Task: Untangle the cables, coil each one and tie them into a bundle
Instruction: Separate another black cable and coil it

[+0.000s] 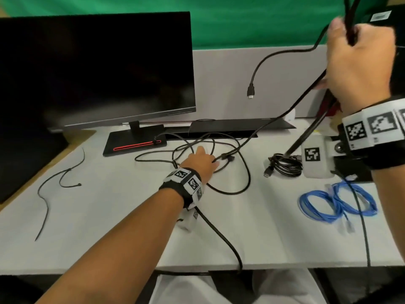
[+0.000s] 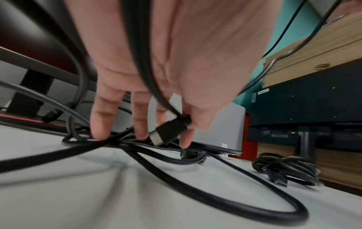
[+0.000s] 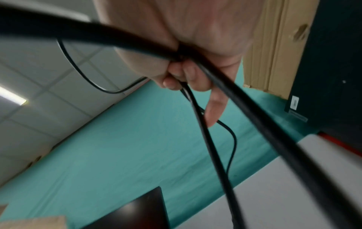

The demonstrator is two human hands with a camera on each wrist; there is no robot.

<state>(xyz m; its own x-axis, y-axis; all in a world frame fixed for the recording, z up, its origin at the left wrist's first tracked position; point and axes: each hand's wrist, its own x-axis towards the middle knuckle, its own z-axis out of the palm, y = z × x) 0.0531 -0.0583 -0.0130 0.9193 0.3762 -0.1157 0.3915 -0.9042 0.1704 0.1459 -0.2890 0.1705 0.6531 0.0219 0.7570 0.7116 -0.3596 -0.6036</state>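
A loose tangle of black cables lies on the white table in front of the monitor stand. My left hand reaches down into it; in the left wrist view the left hand pinches a black plug between thumb and fingers, the other fingertips touching the crossing cables. My right hand is raised at the upper right and grips several black cable strands that run down to the tangle. One strand's plug dangles free in the air.
A coiled black cable and a coiled blue cable lie at the right of the table. A thin black tie lies at the left. A monitor on its stand stands behind, and one cable hangs over the front edge.
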